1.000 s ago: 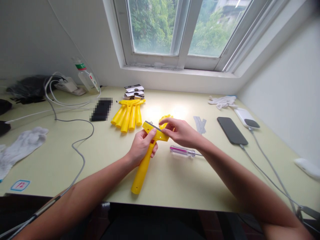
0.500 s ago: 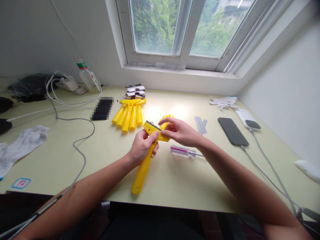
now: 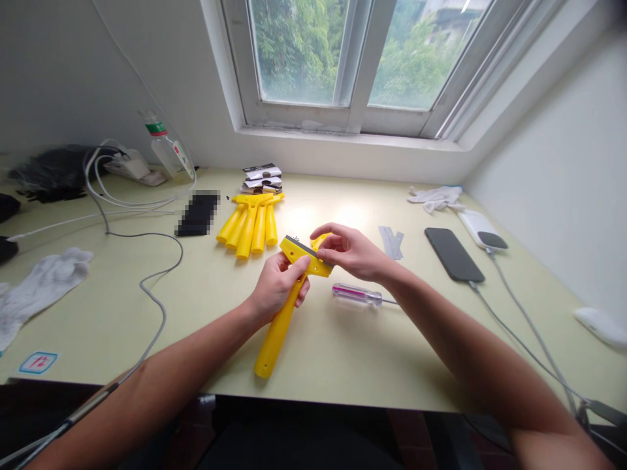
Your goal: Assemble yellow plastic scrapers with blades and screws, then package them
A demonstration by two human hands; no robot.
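Observation:
A yellow scraper slants over the table, its handle end toward me. My left hand is closed around its neck, with the thumb pressed on the head. Along the head's far edge runs a grey blade. My right hand pinches at the right end of this blade with thumb and forefinger; the exact contact is partly hidden. Behind those fingers a bit of other yellow parts shows. Just beyond the blade lie tiny dark screws. Under my right wrist is a screwdriver with a clear and pink handle.
Several yellow scraper handles lie fanned out at the back, before folded card sleeves. Loose flat blades lie right of centre. Phones, a bottle, white gloves and loose cables are around the sides.
The view has shifted slightly. My right fingers have moved very little along the blade's end, and fewer of the yellow parts behind them show. My left hand keeps its hold.

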